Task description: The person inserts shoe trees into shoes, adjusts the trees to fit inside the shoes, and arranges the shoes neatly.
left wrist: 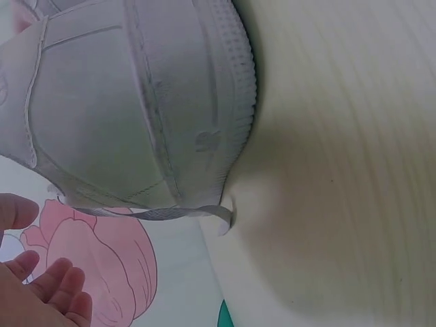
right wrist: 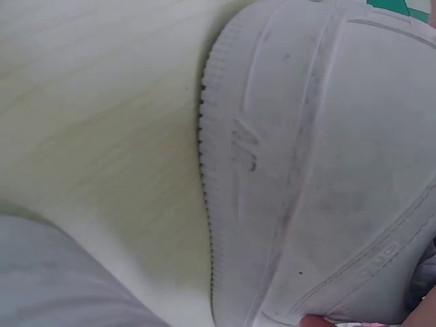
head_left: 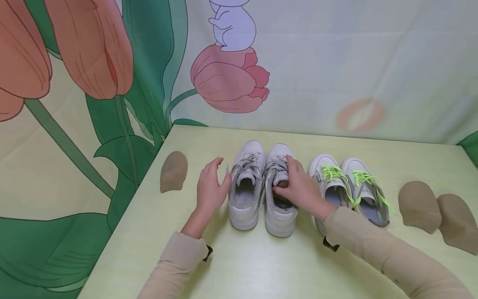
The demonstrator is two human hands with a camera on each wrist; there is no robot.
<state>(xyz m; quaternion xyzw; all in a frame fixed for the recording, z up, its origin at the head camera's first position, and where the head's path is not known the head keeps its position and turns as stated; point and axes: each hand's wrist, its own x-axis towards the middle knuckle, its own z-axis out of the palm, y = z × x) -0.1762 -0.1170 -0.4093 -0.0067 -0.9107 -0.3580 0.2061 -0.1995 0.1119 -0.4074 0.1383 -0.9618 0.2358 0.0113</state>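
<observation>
Standing upright, smudged white sneaker (right wrist: 313, 163), grey laces (head_left: 275, 165), right fingers (head_left: 293, 165) touching it

Head view from above, forward-down, close wrist views, each repeating a shoe (left wrist: 126, 102)

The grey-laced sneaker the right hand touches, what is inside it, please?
Dark interior shows toward the heel and a brown patch near the right hand; the upper hides the toe end.
</observation>
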